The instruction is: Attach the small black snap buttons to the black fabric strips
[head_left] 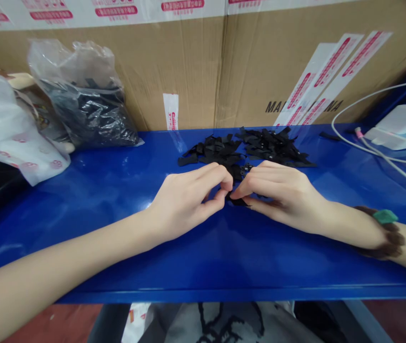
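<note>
Grips black strip (239, 202) at frame centre with pinching fingertips of left hand (190, 197) and right hand (286, 193), presumably for steadiness; has black pieces (272, 146) heaped just above centre, likely for easy reach.

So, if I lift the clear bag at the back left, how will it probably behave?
The bag is probably floppy: its upper part is thin, crumpled plastic. Its weight likely sits low, since the dark contents fill the lower part, so it may sag when lifted by the top. The shiny surface could feel somewhat slippery.
</note>
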### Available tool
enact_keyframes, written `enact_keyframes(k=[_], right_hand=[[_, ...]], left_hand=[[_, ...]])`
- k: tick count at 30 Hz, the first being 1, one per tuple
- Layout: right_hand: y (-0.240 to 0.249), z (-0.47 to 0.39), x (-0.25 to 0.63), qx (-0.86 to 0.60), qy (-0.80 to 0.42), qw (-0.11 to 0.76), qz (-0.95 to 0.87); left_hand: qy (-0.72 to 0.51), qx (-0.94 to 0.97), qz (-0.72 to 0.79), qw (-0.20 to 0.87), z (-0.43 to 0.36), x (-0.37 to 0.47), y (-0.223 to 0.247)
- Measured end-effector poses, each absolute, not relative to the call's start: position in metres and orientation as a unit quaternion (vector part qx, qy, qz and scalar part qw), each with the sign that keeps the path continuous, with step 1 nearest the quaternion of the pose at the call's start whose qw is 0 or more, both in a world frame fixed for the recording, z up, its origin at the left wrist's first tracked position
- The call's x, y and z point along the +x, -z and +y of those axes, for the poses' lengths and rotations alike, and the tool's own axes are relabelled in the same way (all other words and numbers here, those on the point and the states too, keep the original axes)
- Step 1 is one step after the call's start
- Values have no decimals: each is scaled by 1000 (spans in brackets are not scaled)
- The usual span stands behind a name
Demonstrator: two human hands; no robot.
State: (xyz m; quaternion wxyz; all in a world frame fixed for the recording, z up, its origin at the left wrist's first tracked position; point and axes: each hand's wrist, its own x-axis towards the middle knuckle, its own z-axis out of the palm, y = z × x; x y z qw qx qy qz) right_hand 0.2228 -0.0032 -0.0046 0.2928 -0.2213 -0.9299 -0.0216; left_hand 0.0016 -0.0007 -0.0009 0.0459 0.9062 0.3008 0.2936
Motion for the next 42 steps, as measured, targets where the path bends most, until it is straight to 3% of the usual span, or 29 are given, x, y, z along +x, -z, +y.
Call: enact_keyframes(k=[23, 42], right_hand=[[7, -4, 224, -248, 18, 297, -922], [3, -3, 221, -227, 142, 232, -935]], left_hand=[[-273, 922, 244, 127, 6, -3, 4], [-282, 922, 254, 75, 3, -1, 2]])
